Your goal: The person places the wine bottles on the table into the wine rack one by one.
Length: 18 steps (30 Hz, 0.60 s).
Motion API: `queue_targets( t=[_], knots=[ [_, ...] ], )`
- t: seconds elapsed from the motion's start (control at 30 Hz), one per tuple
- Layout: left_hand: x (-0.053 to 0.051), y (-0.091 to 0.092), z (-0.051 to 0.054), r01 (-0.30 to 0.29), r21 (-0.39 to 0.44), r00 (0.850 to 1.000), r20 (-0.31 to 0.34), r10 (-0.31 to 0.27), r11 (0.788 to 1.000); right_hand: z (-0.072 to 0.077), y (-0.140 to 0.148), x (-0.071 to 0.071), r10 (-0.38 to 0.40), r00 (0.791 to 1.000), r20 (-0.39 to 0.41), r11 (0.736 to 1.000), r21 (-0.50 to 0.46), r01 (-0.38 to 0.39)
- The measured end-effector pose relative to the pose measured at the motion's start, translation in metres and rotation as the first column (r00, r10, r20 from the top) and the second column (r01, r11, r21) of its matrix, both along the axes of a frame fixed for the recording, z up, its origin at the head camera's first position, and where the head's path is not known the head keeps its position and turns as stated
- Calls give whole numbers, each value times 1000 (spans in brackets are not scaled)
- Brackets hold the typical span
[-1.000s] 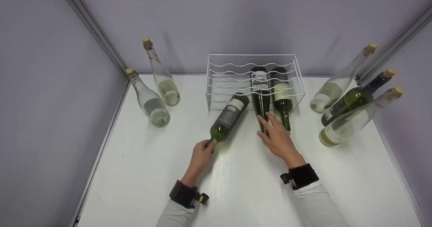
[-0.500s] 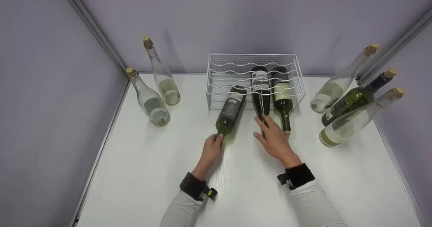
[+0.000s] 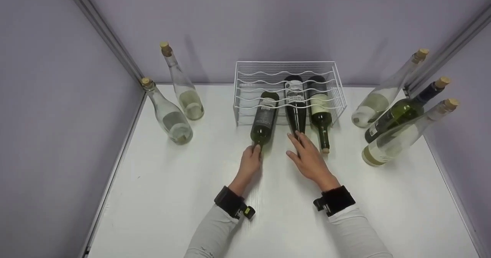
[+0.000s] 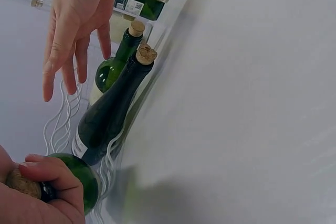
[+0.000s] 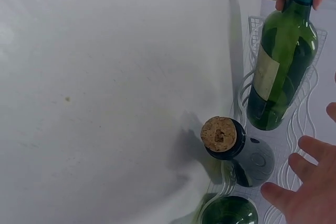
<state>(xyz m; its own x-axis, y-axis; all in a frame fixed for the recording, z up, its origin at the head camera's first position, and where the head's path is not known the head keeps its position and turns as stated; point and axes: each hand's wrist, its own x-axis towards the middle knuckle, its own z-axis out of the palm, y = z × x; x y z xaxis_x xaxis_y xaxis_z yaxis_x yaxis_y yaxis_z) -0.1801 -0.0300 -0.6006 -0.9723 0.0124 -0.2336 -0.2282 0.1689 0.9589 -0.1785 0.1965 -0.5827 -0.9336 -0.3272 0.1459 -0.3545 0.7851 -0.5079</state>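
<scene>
My left hand [image 3: 249,166] grips the neck of a green wine bottle [image 3: 264,122], and the bottle's base end lies inside the white wire wine rack [image 3: 245,107]. In the left wrist view, the bottle's cork [image 4: 21,183] pokes out past the curled fingers. A dark corked bottle [image 3: 297,116] lies in the middle of the rack, neck toward me. Over that neck hovers my right hand [image 3: 312,162], its fingers spread and holding nothing; in the right wrist view, these fingers [image 5: 310,153] are apart from the bottle. Right of it in the rack lies another green bottle [image 3: 324,125].
Two clear corked bottles [image 3: 177,127] [image 3: 191,104] stand on the left of the white table [image 3: 153,212]. At the right stand a green bottle [image 3: 406,112] and two clear ones [image 3: 399,135] [image 3: 378,101]. Panels [image 3: 215,20] enclose the back and sides.
The left hand has moved right and forward, pushing the green bottle deeper into the rack and turning it straighter. The right hand has shifted slightly left along the dark bottle's neck.
</scene>
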Motion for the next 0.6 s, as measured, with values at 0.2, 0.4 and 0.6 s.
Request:
queue_targets(
  t=[0.2,0.4,0.6],
  knots=[
    [-7,10,-3,11,14,999,-31,-10,1000,-2,0,0,6,1000,-9,1000,-4,-6],
    [-11,28,-8,-41,77,999,-33,43,996,-4,1,-1,1,999,-50,1000,-1,-1],
    [-14,44,-14,-59,93,998,-31,63,994,-3,0,-2,-5,998,-59,1000,-11,4]
  ],
)
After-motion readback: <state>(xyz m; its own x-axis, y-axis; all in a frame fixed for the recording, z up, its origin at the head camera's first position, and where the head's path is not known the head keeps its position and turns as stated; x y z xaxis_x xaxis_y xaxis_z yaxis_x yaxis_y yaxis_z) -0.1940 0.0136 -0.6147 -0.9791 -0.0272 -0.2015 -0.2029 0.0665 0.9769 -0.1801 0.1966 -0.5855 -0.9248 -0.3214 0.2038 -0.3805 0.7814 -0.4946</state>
